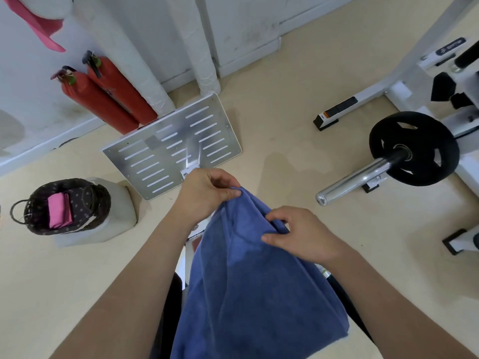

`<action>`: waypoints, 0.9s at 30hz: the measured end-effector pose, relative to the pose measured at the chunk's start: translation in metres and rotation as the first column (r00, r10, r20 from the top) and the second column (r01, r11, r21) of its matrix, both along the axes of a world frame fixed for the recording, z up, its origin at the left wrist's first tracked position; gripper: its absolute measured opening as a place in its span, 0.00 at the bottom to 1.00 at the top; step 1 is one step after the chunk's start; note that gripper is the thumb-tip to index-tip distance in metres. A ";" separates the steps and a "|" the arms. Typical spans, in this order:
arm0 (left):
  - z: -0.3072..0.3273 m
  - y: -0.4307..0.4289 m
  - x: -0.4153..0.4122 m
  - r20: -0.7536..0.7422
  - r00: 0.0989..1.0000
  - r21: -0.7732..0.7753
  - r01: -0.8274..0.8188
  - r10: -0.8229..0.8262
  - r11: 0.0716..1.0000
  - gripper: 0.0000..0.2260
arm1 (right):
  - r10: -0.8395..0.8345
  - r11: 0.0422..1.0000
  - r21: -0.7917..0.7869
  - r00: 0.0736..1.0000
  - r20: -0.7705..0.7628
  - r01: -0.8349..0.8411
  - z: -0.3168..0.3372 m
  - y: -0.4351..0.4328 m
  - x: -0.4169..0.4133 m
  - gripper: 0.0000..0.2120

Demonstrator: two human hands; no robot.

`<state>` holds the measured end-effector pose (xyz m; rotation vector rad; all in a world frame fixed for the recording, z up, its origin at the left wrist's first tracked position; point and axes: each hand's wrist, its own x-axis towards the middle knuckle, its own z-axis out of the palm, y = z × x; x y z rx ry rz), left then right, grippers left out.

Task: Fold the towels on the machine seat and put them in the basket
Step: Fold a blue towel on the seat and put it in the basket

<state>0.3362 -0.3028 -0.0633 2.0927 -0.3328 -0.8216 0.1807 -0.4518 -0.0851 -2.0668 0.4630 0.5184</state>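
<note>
A blue towel (248, 286) hangs in front of me, gathered at its top edge. My left hand (207, 193) pinches the towel's upper left corner between thumb and fingers. My right hand (300, 234) grips the top edge a little lower and to the right. The towel drapes down over the dark machine seat (171, 307), which it mostly hides. At the left, a dark patterned basket (85, 200) stands on a pale block and holds a folded pink towel (59, 209).
A slotted metal footplate (178, 143) lies on the beige floor ahead. Two red fire extinguishers (108, 97) lean against the white wall. A black weight plate (414, 149) on a chrome bar and a white machine frame (404, 86) stand at the right. A pink cloth (39, 24) hangs at the top left.
</note>
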 end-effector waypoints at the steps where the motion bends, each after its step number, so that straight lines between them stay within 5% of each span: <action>1: 0.003 0.001 0.001 0.006 1.000 -0.007 0.001 -0.001 1.000 0.11 | 0.042 0.997 -0.066 0.998 -0.044 -0.045 0.003 0.002 -0.006 0.08; 4: 0.010 0.002 0.002 0.028 0.999 -0.015 -0.026 0.026 1.000 0.09 | 0.167 0.960 -0.201 0.975 -0.146 -0.195 0.013 0.007 -0.026 0.13; 13: 0.023 0.025 0.003 0.102 0.978 -0.052 -0.176 0.180 0.983 0.08 | 0.211 0.908 -0.357 0.976 -0.062 -0.219 0.049 0.011 -0.092 0.13; 20: 0.076 0.081 0.005 0.111 0.944 -0.148 -0.292 0.310 0.945 0.09 | 0.006 0.977 -0.211 0.998 0.056 0.006 0.103 0.003 -0.094 0.09; 27: 0.161 0.163 -0.005 0.147 0.890 -0.358 -0.360 0.432 0.862 0.06 | 0.089 0.854 -0.519 0.974 0.208 0.033 0.203 0.015 -0.049 0.03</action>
